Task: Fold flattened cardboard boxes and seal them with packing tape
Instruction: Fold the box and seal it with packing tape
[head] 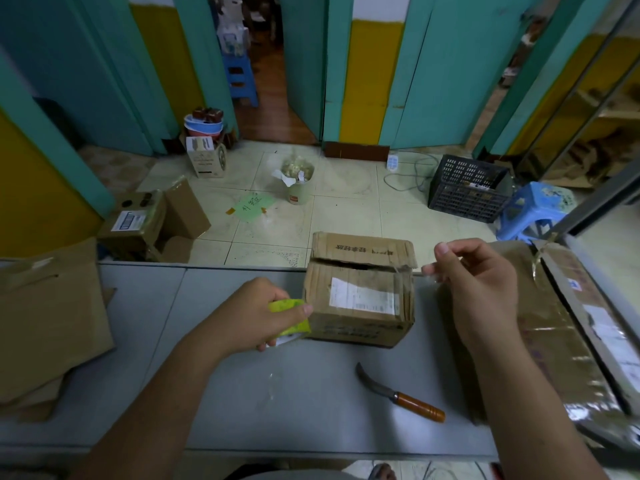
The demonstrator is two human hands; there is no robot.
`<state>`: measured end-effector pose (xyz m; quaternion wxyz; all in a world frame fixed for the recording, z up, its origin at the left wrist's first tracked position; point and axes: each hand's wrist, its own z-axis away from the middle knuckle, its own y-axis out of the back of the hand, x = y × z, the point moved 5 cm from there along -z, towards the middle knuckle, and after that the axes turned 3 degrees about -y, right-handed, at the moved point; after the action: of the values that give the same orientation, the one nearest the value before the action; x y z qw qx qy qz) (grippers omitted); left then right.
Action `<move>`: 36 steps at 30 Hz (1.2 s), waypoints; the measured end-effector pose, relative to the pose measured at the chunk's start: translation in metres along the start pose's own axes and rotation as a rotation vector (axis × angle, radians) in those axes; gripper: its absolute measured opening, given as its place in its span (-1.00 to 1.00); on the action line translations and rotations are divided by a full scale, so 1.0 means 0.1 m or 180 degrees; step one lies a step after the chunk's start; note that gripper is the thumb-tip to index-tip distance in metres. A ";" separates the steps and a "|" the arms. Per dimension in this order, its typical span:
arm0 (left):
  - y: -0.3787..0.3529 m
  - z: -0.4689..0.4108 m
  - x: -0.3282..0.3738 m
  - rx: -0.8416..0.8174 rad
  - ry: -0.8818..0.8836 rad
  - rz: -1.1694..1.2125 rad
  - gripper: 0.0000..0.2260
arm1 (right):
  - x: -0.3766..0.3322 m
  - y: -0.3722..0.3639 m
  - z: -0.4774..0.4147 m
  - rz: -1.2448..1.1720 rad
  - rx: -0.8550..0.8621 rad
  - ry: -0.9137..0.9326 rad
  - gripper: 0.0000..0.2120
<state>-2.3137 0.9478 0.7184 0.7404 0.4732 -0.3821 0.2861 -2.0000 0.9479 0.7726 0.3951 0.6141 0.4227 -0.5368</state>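
Note:
A small worn cardboard box point(360, 292) stands folded on the grey table point(242, 393), its top flaps nearly closed with a gap at the far edge and a white label on top. My left hand point(256, 313) grips a yellow-green roll of packing tape point(289, 318) against the box's left side. My right hand point(481, 285) hovers just right of the box with thumb and fingers pinched; a faint clear strip of tape seems to run from them toward the box's right corner.
A knife with a wooden handle point(405, 398) lies on the table near me. Flattened cardboard point(45, 320) is stacked at the left and more taped cardboard point(568, 327) at the right. Beyond the table, boxes, a black crate point(467, 188), a blue stool point(533, 213).

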 end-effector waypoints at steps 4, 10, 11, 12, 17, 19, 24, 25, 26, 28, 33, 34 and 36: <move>0.08 -0.03 -0.04 0.0143 0.0292 -0.0601 -0.45 | 0.02 0.01 0.02 0.0144 0.0024 -0.0091 -0.82; 0.37 -0.24 0.10 0.0258 -0.0251 -0.0870 -0.47 | 0.51 0.11 -0.11 0.0010 0.0100 -0.0814 -0.81; 0.42 -0.30 0.10 0.0212 -0.0362 -0.0870 -0.47 | 0.59 0.12 -0.13 0.0040 0.0094 -0.0883 -0.82; 0.47 -0.36 0.10 0.0191 -0.0448 -0.0919 -0.46 | 0.65 0.13 -0.15 0.0101 0.0093 -0.0907 -0.83; 0.58 -0.74 0.10 0.0211 -0.0489 -0.1453 -0.42 | 0.86 0.14 -0.27 0.0248 0.0237 -0.0838 -0.85; 0.55 -0.92 0.09 0.0089 -0.0385 -0.1678 -0.40 | 0.93 0.16 -0.34 0.0247 0.0349 -0.0910 -0.86; 0.51 -1.24 -0.02 -0.0354 0.0117 -0.2097 -0.35 | 1.17 0.24 -0.48 -0.0039 0.0398 -0.1418 -0.79; 0.50 -1.28 -0.01 -0.0385 0.0124 -0.2169 -0.33 | 1.21 0.26 -0.50 -0.0021 0.0402 -0.1477 -0.78; 0.50 -1.31 0.01 -0.0399 0.0126 -0.2217 -0.34 | 1.23 0.27 -0.52 0.0013 0.0403 -0.1510 -0.78; 0.50 -1.35 0.04 -0.0450 0.0167 -0.2141 -0.42 | 1.25 0.26 -0.54 0.0028 0.0379 -0.1553 -0.78; 0.47 -1.46 0.04 -0.0944 0.0078 -0.1730 -0.64 | 1.25 0.18 -0.58 -0.0069 0.0283 -0.1681 -0.76; 0.45 -1.49 0.01 -0.1057 0.0061 -0.1721 -0.66 | 1.26 0.17 -0.59 -0.0072 0.0259 -0.1700 -0.74; 0.42 -1.55 -0.04 -0.1230 0.0054 -0.1773 -0.66 | 1.26 0.17 -0.60 -0.0059 0.0236 -0.1713 -0.73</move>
<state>-2.3033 1.1067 0.6945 0.8692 0.4080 -0.2792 -0.0008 -1.9567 1.0103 0.6544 0.4656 0.4595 0.2882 -0.6993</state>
